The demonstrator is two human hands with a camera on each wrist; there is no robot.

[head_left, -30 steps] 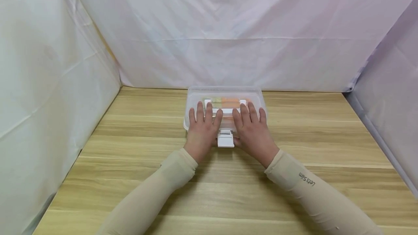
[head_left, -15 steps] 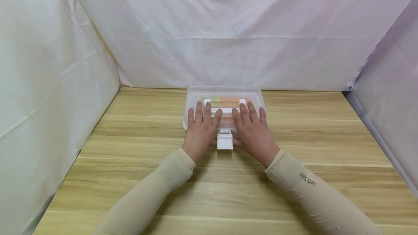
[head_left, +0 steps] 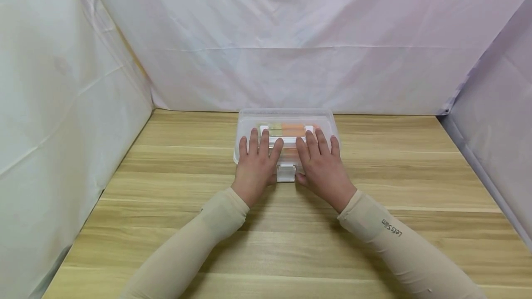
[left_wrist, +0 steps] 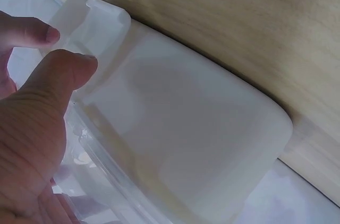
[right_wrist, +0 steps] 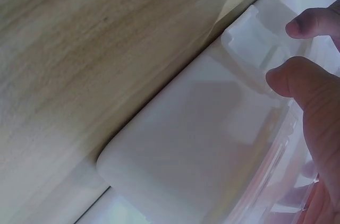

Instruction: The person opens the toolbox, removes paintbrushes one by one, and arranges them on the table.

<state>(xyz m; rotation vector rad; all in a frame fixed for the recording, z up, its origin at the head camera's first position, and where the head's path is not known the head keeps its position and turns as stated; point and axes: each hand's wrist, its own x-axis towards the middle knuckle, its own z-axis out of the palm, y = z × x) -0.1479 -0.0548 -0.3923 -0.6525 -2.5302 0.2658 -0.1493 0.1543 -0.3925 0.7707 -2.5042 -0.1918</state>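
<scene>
A box with a clear lid [head_left: 287,115] and a white body [left_wrist: 180,112] stands at the table's back, orange and yellow-green contents [head_left: 293,129] showing through the lid. Both hands lie on top with fingers extended, the left hand [head_left: 254,170] on the left half, the right hand [head_left: 326,170] on the right half, fingertips around the white handle [head_left: 287,140]. Between the hands, the white latch [head_left: 286,173] hangs down against the front wall. Each thumb is at one side of this latch, as the left wrist view and right wrist view show; firm contact cannot be told.
The wood-grain table [head_left: 287,253] reaches back to a white cloth wall [head_left: 249,77] just behind the box. More cloth walls stand at the left [head_left: 62,105] and right [head_left: 498,105]. Beige sleeves cover both forearms.
The front latch has swung from sticking out toward the person to lying down along the box's front. Both hands have stayed nearly in place on the lid.
</scene>
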